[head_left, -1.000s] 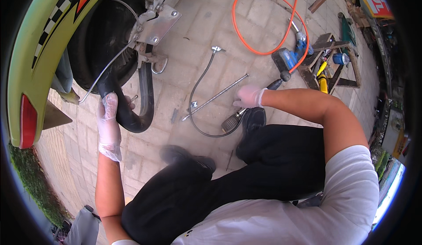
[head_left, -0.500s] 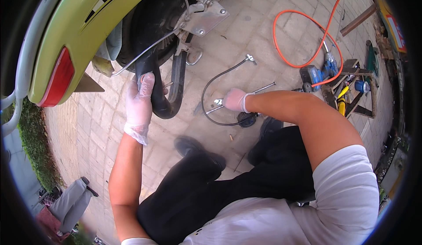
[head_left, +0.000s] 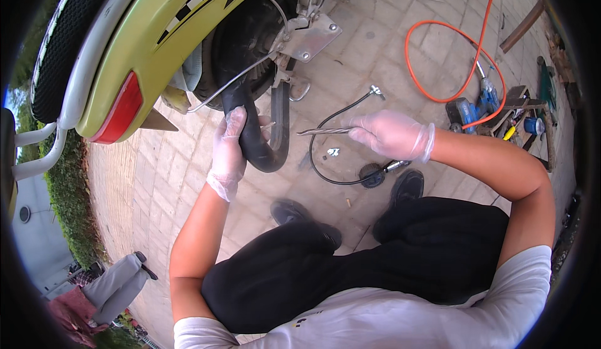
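Observation:
Thin clear gloves cover both hands. My left hand is closed round a black inner tube, which hangs in a loop out of the rear wheel of a yellow-green scooter. A short valve stem sticks out of the tube's inner side. Between the fingers of my right hand is a slim metal rod, its tip pointing left toward the tube and apart from it. On the paving below lie a small silvery-white piece and a black hose with metal end fittings.
A round black object lies by my shoes. To the right are a blue power tool, a wooden tool box and an orange air hose. The scooter's metal bracket juts out near the tube. Someone in grey trousers is at lower left.
My right hand has lifted the metal rod off the paving and brought it up, level with the tube. My left hand keeps its hold on the tube. The whole view has shifted slightly.

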Tool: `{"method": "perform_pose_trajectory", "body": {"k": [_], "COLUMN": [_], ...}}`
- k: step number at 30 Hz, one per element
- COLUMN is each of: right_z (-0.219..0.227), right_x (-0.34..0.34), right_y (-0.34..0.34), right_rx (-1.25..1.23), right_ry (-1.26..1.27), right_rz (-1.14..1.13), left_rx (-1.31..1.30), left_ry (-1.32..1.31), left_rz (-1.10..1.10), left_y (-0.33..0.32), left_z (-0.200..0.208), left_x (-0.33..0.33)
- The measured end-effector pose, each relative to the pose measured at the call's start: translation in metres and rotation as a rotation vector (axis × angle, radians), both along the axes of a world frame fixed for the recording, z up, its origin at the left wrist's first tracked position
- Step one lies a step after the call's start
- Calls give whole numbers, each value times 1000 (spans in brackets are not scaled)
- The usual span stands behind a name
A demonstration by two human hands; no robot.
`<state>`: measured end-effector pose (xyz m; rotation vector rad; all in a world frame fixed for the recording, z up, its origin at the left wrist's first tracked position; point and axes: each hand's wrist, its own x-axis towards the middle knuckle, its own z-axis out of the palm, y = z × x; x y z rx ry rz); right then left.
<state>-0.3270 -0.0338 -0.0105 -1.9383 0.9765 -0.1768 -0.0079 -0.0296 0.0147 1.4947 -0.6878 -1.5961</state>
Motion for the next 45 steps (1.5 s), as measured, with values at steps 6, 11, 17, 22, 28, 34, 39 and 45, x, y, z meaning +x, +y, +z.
{"method": "perform_pose_trajectory", "body": {"k": [6,11,17,22,28,34,39,45], "right_z": [30,5,-10,-9,-9,-9,-9,-14], "right_x": [13,33,36,40,40,42,42,41], "right_y": [8,22,27,29,31,31,30,31], "right_rx": [197,320,91,51,116,40,36,38], "right_ry": [-81,-337,-366,-368,-353,-367,-359,-376], "right_rz": [-107,-361,-286,-270,-295,-283,-266,-258], "left_rx": [57,85,99,112,108,108,103,114], "left_ry": [43,114,97,85,70,69,69,72], "left_rz": [-9,11,23,49,54,59,56,72], "left_y": [0,4,3,3,3,4,4,5], "left_z": [3,-1,-4,0,1,0,2,1], "left_x": [-1,-3,-5,-9,-10,-11,-13,-13]}}
